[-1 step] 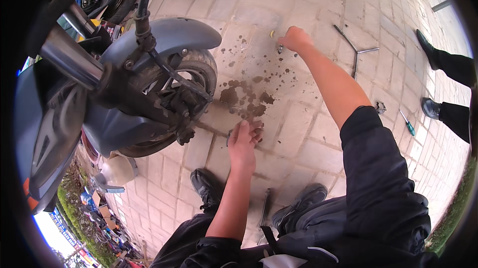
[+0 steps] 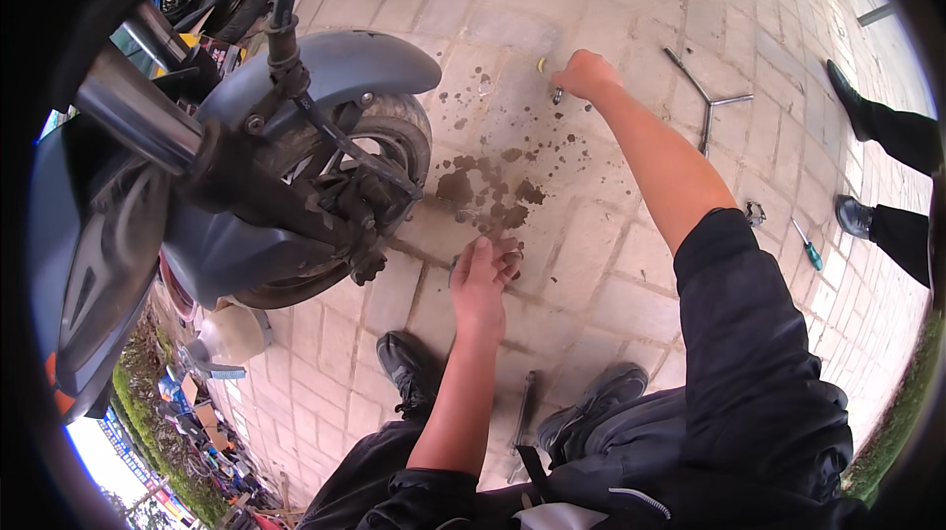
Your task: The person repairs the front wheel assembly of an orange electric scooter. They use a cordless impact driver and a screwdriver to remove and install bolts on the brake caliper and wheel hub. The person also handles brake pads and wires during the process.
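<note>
My right hand (image 2: 593, 75) is stretched out over the paving beyond the wet stains, its fingers closed on a small shiny metal piece (image 2: 558, 95), too small to name. Nearer to me, my left hand (image 2: 480, 282) has its fingers curled, and dark bits show at their edges; what it holds is mostly hidden. Left of both hands stands a scooter's front wheel (image 2: 419, 136) under a grey mudguard (image 2: 365, 65), with the fork leg (image 2: 143, 111) and dark axle parts (image 2: 365, 244) facing me. Neither hand touches the wheel.
A three-armed wrench (image 2: 708, 101) and a green-handled screwdriver (image 2: 812, 254) lie at right, near a small dark metal part (image 2: 754, 213). Another person's shoe (image 2: 853, 217) is at far right. A long metal tool (image 2: 526, 407) lies between my feet; a plastic jug (image 2: 235, 335) stands lower left.
</note>
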{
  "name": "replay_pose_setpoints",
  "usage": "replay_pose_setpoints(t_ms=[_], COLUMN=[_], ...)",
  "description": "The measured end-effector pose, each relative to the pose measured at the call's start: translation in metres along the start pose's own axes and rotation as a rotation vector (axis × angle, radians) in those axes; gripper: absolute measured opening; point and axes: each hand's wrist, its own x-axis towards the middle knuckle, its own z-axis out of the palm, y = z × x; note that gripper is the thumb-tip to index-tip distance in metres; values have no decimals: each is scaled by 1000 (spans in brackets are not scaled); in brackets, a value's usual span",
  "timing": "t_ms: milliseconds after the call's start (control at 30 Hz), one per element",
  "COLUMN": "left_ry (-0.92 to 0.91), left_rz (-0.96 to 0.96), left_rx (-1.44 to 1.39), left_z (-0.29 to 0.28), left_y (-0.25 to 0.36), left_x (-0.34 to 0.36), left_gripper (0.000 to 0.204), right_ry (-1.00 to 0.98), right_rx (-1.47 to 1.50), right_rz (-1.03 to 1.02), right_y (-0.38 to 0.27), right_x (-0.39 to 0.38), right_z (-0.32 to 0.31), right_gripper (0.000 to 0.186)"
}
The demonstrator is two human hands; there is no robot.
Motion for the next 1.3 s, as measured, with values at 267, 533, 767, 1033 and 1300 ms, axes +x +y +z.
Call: replay_pose_setpoints(t_ms=[267,533,767,1033,1300], left_ry=[14,214,355,170,168], left_rz=[0,199,140,275,312], left_rx=[-12,7,245,1193,1486], left_z=[-4,-36,-71,-91,-66], left_y=[-5,10,10,-4,-38], left_x=[0,4,5,11,6], left_gripper=[38,36,34,84,111], right_ry=[-69,-32,-73,-220,-143], right_rx=[-36,70,132,-347,-245], right_rz=[23,28,-170,-460,-191], right_y=[-1,12,27,158,248], right_x=[6,26,22,-80,-176], right_z=[8,21,17,14,38], right_gripper=[24,14,26,30,22])
